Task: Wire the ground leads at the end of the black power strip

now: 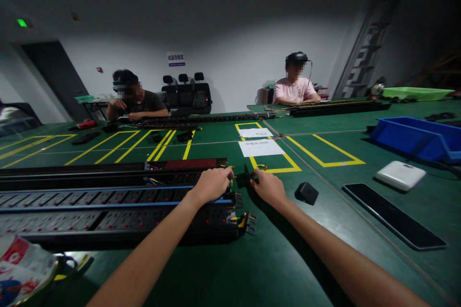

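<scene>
Several long black power strips point(126, 223) with red-lit switches and rows of sockets lie side by side on the left. My left hand point(213, 184) rests over the right end of one strip, fingers pinched together by thin wires; what they grip is hidden. Just to the right, my right hand point(268, 186) pinches a small black end cap point(245, 176) beside that strip end. On the nearest strip, another black end cap point(251, 224) hangs off the end with yellow-green wires showing.
A black block point(307, 193), a dark phone-like slab point(394, 216), a white box point(399, 175) and a blue bin point(418, 139) lie to the right. Paper sheets point(261, 148) lie ahead. Two people point(139, 103) sit across the green table. A printed bag point(25, 268) stands at near left.
</scene>
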Tool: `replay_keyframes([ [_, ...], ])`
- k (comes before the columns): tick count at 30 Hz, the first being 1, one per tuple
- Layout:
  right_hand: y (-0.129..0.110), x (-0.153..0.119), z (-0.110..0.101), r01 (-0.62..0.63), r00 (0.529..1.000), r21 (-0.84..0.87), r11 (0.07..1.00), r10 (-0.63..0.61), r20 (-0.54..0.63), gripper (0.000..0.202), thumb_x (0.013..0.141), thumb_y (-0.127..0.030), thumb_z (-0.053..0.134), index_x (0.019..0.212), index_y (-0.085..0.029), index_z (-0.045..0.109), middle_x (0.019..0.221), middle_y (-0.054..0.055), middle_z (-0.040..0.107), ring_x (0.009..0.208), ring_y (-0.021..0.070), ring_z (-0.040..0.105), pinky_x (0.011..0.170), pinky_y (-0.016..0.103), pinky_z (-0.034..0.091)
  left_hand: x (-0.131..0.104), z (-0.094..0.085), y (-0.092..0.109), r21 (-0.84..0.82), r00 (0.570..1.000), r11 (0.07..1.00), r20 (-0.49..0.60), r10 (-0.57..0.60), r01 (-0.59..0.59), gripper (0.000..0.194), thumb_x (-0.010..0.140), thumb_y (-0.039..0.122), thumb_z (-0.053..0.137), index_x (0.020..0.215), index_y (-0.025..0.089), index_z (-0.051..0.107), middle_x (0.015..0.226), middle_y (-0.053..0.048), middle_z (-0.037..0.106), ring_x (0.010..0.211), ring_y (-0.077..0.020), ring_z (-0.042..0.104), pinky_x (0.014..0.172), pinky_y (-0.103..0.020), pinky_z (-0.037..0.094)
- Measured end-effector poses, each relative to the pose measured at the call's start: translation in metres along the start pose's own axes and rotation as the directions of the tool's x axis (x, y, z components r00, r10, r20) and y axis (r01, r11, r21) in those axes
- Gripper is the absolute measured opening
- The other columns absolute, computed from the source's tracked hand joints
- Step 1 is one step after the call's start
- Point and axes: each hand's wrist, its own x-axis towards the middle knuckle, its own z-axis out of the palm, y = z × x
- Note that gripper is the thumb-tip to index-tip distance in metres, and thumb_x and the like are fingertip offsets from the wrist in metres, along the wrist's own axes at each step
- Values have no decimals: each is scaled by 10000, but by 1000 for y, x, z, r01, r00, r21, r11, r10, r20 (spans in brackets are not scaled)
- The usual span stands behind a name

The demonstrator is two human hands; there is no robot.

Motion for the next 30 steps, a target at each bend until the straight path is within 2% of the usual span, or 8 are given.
replay_keyframes([
  [5,0,0,-2,31,999,-13,999,-31,18,218,927,-313,542,1082,-231,673,950,113,762,822,279,715,625,301,411,0,1,0,-6,1000,1000,-21,16,-16,337,937,200,396,1149,265,649,1122,-45,743,1015,-264,706,889,-396,539],
  [15,-1,-2,-1,139,990,10,990,-139,10,175,936,-330,551,1026,-246,675,933,76,760,803,237,697,598,276,347,-1,0,0,-5,1000,1000,-18,12,-12,328,945,210,400,1155,267,646,1127,-42,744,1013,-269,709,880,-400,547],
  [22,-2,-3,-3,227,973,41,973,-229,32,257,986,-395,489,1036,-242,689,910,61,756,809,211,689,612,264,345,0,-1,1,10,1000,1000,1,3,-3,329,945,201,409,1167,262,645,1124,-46,743,1015,-252,706,889,-383,541],
  [30,0,-3,0,316,948,59,947,-317,15,253,986,-383,496,1072,-248,692,927,54,763,820,216,698,609,269,351,0,1,0,23,1000,999,-14,25,-24,321,946,202,430,1153,283,661,1124,-39,747,1012,-252,709,885,-391,543],
])
